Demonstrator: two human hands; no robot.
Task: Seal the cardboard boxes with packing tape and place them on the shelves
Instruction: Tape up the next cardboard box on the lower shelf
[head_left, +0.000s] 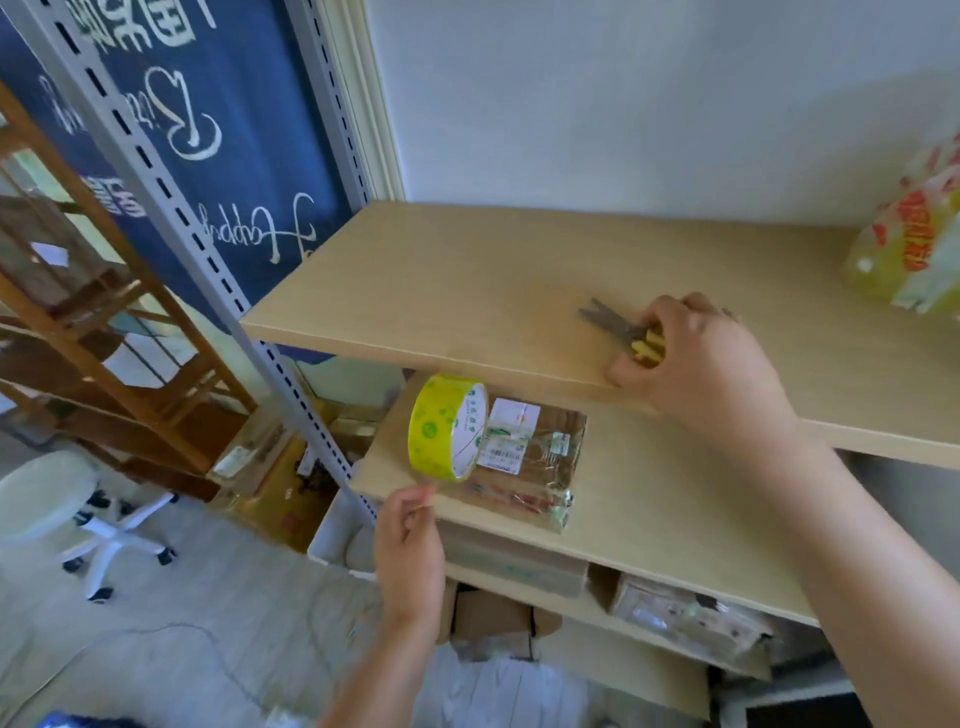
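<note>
Right hand on scissors; tape roll below

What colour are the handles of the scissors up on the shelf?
Yellow. The scissors have grey blades and yellow handles, gripped by the right hand; the head view shows it.

White script is being shown upside down on the dark blue banner behind the shelf post; only a word resembling "Happy" is being made out, the large characters near its top edge being cut off. Red lettering is being displayed on the yellow bag at the right, too blurred to be read. A barcode and small print are being carried by the white label on the cardboard box, illegibly. Green print inside the tape roll is likewise not being resolved.
</note>
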